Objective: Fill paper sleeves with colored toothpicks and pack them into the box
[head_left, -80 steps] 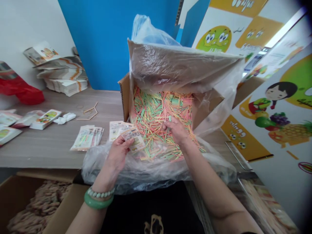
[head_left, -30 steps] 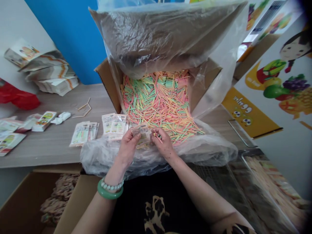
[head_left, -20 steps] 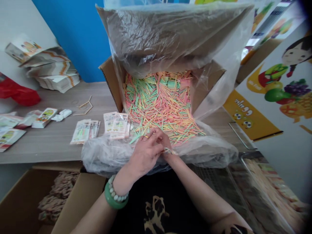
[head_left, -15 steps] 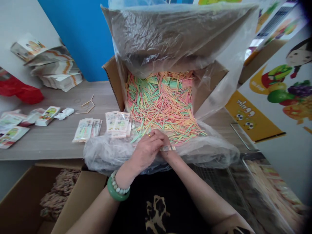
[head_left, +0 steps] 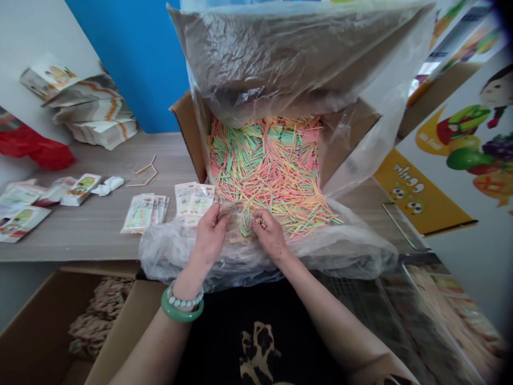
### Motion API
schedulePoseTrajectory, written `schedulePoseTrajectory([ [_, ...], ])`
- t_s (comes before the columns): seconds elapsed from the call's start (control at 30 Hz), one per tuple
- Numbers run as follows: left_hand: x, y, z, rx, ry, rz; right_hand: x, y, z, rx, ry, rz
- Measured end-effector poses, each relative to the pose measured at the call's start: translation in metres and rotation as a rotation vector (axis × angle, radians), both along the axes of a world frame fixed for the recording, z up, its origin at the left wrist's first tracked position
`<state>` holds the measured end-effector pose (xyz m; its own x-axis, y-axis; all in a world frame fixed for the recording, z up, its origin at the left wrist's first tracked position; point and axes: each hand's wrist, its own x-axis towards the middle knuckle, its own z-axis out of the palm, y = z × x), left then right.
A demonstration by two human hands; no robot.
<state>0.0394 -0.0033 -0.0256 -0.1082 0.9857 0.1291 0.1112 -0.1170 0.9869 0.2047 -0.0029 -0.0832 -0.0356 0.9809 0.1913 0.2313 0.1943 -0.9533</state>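
My left hand [head_left: 210,230] pinches the left edge of a small clear printed packet [head_left: 236,222] in front of the box. Closed around a little bunch of coloured sticks [head_left: 260,222] is my right hand [head_left: 272,235], just right of the packet. Some green and yellow sticks show at the packet's right side; whether they lie inside it I cannot tell. Behind both hands, a cardboard box [head_left: 191,136] lined with clear plastic holds a heap of thin pink, green, yellow and orange sticks [head_left: 272,166]. Flat printed packets [head_left: 195,199] lie just left of my left hand.
More packets with sticks inside [head_left: 140,214] lie on the grey table [head_left: 100,243]. Farther left are a small carton [head_left: 81,190], crumpled white tissue [head_left: 107,185] and stacked flat cartons [head_left: 100,128]. Bunched plastic liner [head_left: 352,243] hangs over the front edge. An open box [head_left: 148,307] stands below left.
My hands have moved apart, the left one to the left. The packet now shows between them, and the stick bunch shows in my right hand.
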Motion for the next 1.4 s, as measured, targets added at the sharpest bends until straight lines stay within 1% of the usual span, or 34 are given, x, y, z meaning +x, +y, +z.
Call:
schedulePoseTrajectory([
  [0.1, 0.004, -0.003, -0.001, -0.18, -0.35, -0.131, 0.001, -0.002, 0.003, 0.005, -0.025, 0.051],
  [0.17, 0.006, -0.005, 0.0, -0.282, -0.464, -0.16, 0.004, -0.001, 0.01, -0.03, 0.071, 0.004],
  [0.23, 0.008, -0.005, 0.002, -0.349, -0.516, -0.172, 0.008, 0.003, 0.018, -0.047, 0.19, -0.057],
  [0.3, 0.01, -0.004, 0.003, -0.351, -0.525, -0.179, 0.01, 0.007, 0.026, -0.053, 0.261, -0.046],
  [0.37, 0.01, -0.003, 0.003, -0.318, -0.5, -0.163, 0.01, 0.009, 0.029, -0.08, 0.258, -0.001],
  [0.47, 0.009, -0.002, 0.0, -0.299, -0.456, -0.121, 0.007, 0.005, 0.023, -0.12, 0.109, 0.082],
  [0.53, 0.007, -0.002, -0.004, -0.289, -0.428, -0.126, 0.006, 0.003, 0.016, -0.15, 0.069, 0.122],
  [0.57, 0.005, -0.002, -0.007, -0.273, -0.399, -0.137, 0.006, 0.003, 0.014, -0.163, 0.092, 0.119],
  [0.63, 0.003, -0.003, -0.014, -0.221, -0.304, -0.142, 0.008, 0.006, 0.015, -0.171, 0.175, 0.051],
  [0.67, 0.002, -0.004, -0.017, -0.193, -0.245, -0.133, 0.009, 0.008, 0.02, -0.157, 0.225, 0.005],
  [0.73, 0.002, -0.005, -0.022, -0.157, -0.139, -0.109, 0.01, 0.013, 0.036, -0.104, 0.352, -0.047],
  [0.8, 0.003, -0.007, -0.023, -0.148, -0.087, -0.108, 0.006, 0.017, 0.059, -0.066, 0.513, -0.029],
  [0.83, 0.004, -0.008, -0.022, -0.148, -0.074, -0.116, 0.003, 0.018, 0.071, -0.047, 0.577, -0.004],
  [0.9, 0.006, -0.009, -0.018, -0.148, -0.06, -0.133, -0.006, 0.018, 0.09, 0.005, 0.62, 0.021],
  [0.97, 0.008, -0.01, -0.012, -0.153, -0.063, -0.148, -0.016, 0.016, 0.101, 0.06, 0.584, 0.02],
  [1.03, 0.01, -0.01, -0.006, -0.173, -0.108, -0.173, -0.026, 0.014, 0.102, 0.085, 0.525, 0.023],
  [1.17, 0.01, -0.012, -0.002, -0.228, -0.239, -0.226, -0.034, 0.011, 0.089, 0.051, 0.48, 0.051],
  [1.27, 0.009, -0.013, -0.003, -0.271, -0.297, -0.233, -0.031, 0.01, 0.08, 0.034, 0.451, 0.069],
  [1.4, 0.011, -0.016, -0.004, -0.298, -0.328, -0.199, -0.024, 0.008, 0.074, 0.022, 0.463, 0.063],
])
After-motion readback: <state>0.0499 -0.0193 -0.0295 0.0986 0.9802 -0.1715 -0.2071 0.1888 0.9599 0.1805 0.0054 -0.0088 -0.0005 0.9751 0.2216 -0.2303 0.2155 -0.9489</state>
